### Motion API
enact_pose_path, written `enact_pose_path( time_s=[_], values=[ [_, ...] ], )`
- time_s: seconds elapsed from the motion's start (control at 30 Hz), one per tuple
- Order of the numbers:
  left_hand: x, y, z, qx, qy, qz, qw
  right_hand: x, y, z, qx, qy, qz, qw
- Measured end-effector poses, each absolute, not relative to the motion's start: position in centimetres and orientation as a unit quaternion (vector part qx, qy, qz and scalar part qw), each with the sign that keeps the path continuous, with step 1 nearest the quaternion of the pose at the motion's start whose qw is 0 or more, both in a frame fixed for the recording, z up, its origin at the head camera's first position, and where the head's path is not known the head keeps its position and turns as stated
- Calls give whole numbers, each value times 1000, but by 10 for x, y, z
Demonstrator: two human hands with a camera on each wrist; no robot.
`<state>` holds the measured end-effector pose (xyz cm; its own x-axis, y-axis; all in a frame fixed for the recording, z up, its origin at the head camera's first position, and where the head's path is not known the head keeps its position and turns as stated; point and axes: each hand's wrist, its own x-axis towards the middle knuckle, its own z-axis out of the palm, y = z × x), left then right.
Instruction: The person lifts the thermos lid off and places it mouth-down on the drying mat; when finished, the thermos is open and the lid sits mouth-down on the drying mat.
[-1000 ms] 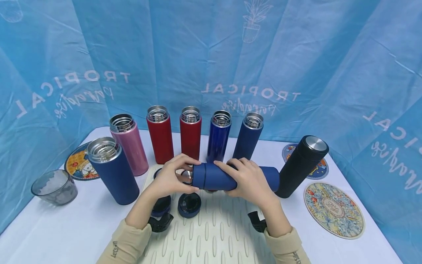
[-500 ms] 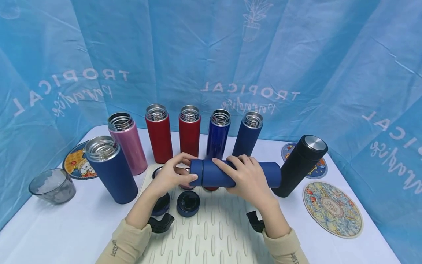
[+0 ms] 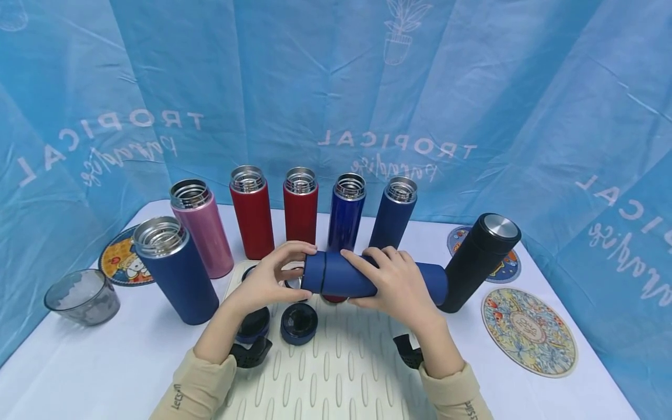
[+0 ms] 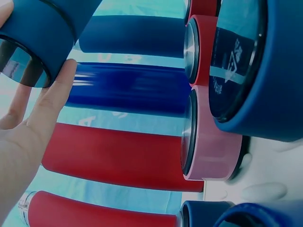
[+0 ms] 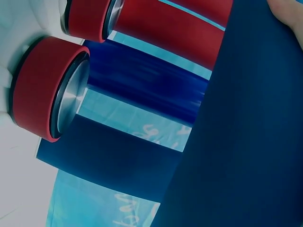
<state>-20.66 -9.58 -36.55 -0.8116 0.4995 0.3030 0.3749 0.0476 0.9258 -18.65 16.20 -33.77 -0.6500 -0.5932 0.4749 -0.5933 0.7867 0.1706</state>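
A dark blue thermos [image 3: 349,275] lies sideways in the air over the cream ribbed mat [image 3: 336,373], with its lid end to the left. My right hand [image 3: 396,286] grips its body from above. At the other end, my left hand [image 3: 270,280] holds the blue lid [image 3: 314,272] between thumb and fingers; a dark seam parts lid from body. The left wrist view shows fingertips at the lid's edge and its shiny end face. Below stand two blue lids [image 3: 299,324]. Red [image 5: 47,90] and pink [image 4: 215,137] lids sit behind, mostly hidden by the thermos in the head view.
Lidless thermoses stand along the back: pink [image 3: 205,233], two red [image 3: 253,221], glossy blue [image 3: 346,219] and navy [image 3: 392,221]. A wide navy one [image 3: 181,280] and a glass bowl [image 3: 84,297] stand left. Right are a capped black thermos [image 3: 480,262] and a round coaster [image 3: 530,331].
My left fingers have shifted around the lid, the thumb going up and then back down to its lower edge. The right hand keeps its grip; the thermos tilts only slightly.
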Motion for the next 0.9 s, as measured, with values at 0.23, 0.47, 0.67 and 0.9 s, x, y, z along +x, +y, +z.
enact_pose_path(
  time_s=[0.23, 0.47, 0.67, 0.9],
  values=[
    [-206, -96, -366, 278, 733, 619, 45, -186, 161, -337, 331, -907, -3, 260],
    [-204, -95, -363, 229, 754, 613, 59, -187, 160, -338, 337, -904, -3, 265],
    [-203, -93, -360, 182, 778, 596, 71, -188, 159, -339, 344, -899, -3, 271],
    [-204, -89, -363, 153, 811, 559, 78, -187, 159, -340, 346, -899, -12, 269]
  ],
)
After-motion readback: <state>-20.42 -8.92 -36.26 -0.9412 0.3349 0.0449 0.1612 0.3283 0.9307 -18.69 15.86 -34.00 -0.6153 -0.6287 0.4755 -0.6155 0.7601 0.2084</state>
